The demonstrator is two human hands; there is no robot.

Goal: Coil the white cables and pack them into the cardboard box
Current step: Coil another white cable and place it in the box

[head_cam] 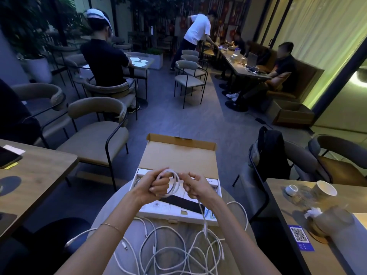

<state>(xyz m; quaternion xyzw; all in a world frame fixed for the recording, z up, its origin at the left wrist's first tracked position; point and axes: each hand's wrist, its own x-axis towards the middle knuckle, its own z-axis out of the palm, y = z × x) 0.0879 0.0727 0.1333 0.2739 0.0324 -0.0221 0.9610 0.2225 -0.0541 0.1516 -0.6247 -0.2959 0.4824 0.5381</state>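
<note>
My left hand (156,185) grips a small coil of white cable (173,182) held above the open cardboard box (178,155). My right hand (195,187) pinches the same cable just right of the coil, and its loose tail (202,215) hangs down to the table. Several more white cables (170,249) lie tangled on the round table (111,215) in front of the box. Inside the box I see a white tray, a dark flat item (178,201) and white inserts.
Wooden tables stand at the left (39,171) and at the right (288,195), the right one bearing cups (325,188) and a blue QR card (300,238). Chairs (95,135) and a black backpack (272,151) ring my table. Other people sit beyond.
</note>
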